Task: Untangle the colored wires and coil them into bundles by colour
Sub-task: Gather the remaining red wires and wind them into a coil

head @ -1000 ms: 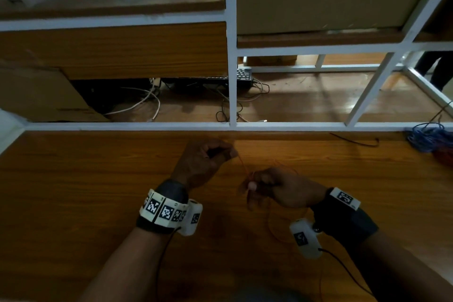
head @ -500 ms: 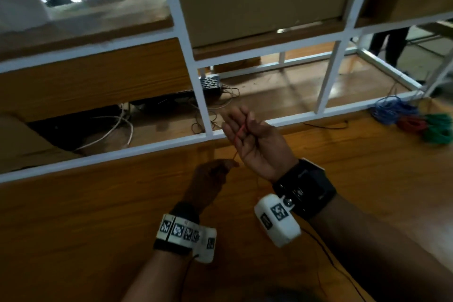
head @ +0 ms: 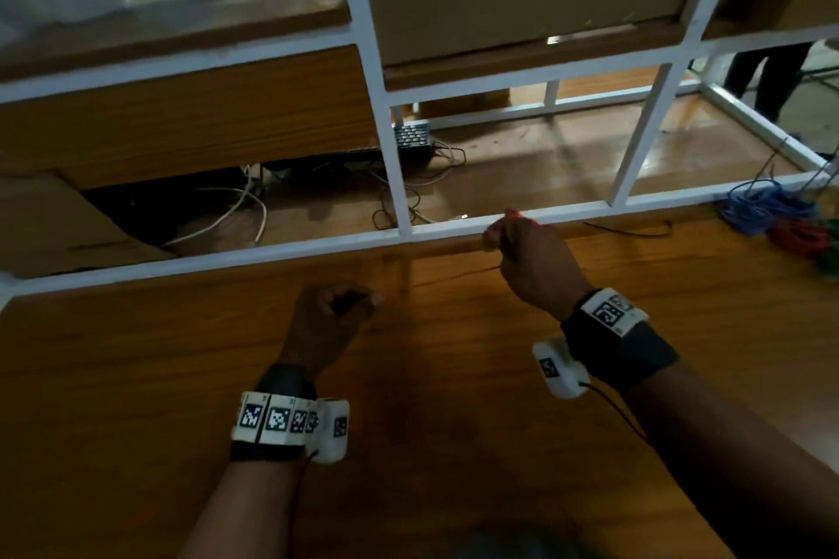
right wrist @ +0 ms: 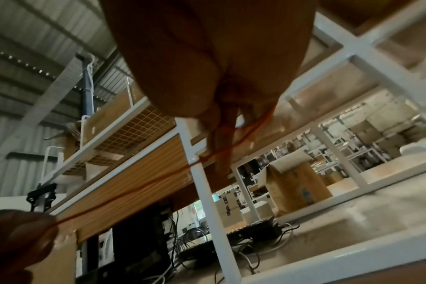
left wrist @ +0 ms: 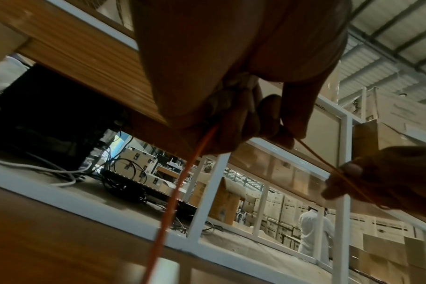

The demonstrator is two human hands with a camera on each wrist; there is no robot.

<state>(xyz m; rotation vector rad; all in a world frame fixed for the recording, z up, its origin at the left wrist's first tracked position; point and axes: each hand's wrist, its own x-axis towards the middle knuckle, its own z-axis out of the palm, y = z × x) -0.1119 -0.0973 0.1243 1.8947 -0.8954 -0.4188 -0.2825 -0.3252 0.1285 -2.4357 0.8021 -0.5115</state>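
A thin orange wire [head: 454,275] runs taut between my two hands above the wooden table [head: 136,377]. My left hand [head: 336,309] is curled at the table's middle and pinches the wire [left wrist: 311,151] between thumb and finger; a tail of the wire [left wrist: 178,192] hangs down from the fist. My right hand [head: 522,250] is further back and to the right, by the white rail, its fingers closed round the wire [right wrist: 231,149], with loops showing red at the fingertips. Blue [head: 758,204], red [head: 799,236] and green [head: 831,254] bundles lie at the table's far right edge.
A white metal frame [head: 395,177] rises along the table's far edge. Behind it lies a lower shelf with a keyboard [head: 411,136], white cables [head: 227,213] and cardboard boxes. A thin dark wire [head: 631,231] lies by the rail on the right. A person's legs [head: 772,77] stand at the far right.
My right hand has swung from beside the left hand up and then out to the right, drawing the orange wire taut. The left hand has stayed curled on the wire. The head view shifted.
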